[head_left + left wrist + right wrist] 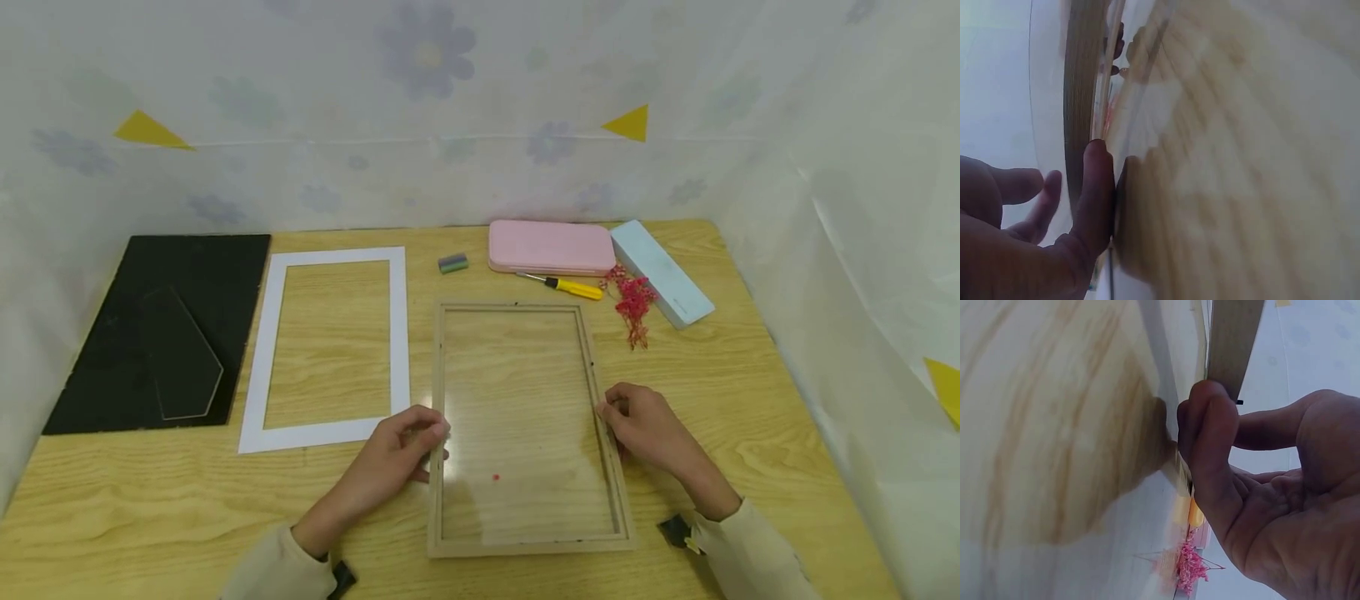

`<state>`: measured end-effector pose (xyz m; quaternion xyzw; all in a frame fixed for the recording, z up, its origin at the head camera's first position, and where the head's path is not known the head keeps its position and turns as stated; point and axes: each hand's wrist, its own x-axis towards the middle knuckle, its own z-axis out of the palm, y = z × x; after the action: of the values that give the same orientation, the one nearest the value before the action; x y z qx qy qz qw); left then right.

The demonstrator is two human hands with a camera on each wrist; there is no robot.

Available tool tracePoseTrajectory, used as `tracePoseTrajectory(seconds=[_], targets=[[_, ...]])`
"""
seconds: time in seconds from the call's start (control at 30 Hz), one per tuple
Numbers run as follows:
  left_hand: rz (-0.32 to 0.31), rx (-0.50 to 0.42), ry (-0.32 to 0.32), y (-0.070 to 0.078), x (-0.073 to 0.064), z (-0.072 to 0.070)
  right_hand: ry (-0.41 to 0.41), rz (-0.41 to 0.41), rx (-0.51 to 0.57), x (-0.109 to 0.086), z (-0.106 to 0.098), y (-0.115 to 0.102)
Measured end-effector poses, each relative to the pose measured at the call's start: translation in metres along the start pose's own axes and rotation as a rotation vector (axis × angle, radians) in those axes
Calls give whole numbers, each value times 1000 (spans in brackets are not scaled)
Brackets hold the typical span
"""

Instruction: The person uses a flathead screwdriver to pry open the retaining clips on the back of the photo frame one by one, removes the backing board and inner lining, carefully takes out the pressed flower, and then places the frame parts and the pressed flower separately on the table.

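A light wooden picture frame (531, 547) with a clear pane in it is held over the table between both hands. My left hand (397, 450) pinches its left side bar, thumb on top and other fingers below. On the opposite bar, my right hand (648, 429) grips the edge between thumb and curled fingers. A small red speck (496, 477) shows within the pane area. In the left wrist view the frame's side bar (1080, 81) runs up past the fingers. The bar (1233, 347) also rises from the fingertips in the right wrist view.
Left lie a white mat border (400, 333) and a black backing board (195, 267) with a stand flap. Behind the frame are a grey-green roll (453, 263), pink case (551, 246), yellow-handled screwdriver (577, 289), red dried flowers (634, 302) and pale blue box (663, 275).
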<state>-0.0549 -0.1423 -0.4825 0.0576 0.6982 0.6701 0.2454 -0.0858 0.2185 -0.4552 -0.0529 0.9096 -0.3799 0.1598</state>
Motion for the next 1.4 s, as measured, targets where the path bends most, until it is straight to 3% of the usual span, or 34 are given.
tracePoseTrajectory(seconds=[0.2,0.37,0.5,0.63,0.83,1.1,1.3,1.4], targets=[[-1,177,56,8,-3,6,16,21,-17,0,1,0],[37,340,149,11,-3,9,26,27,-26,-2,1,-1],[34,371,175,11,-3,8,36,26,-18,-4,1,-1],[60,368,158,9,-2,6,42,20,-20,-4,1,1],[93,253,57,8,-1,6,48,22,-48,-4,3,2],[-8,41,-93,10,-2,8,60,30,-46,-4,3,1],[-9,-75,-125,9,-2,9,55,45,-41,-4,3,0],[11,-92,-120,9,-2,8,47,58,-44,-4,3,0]])
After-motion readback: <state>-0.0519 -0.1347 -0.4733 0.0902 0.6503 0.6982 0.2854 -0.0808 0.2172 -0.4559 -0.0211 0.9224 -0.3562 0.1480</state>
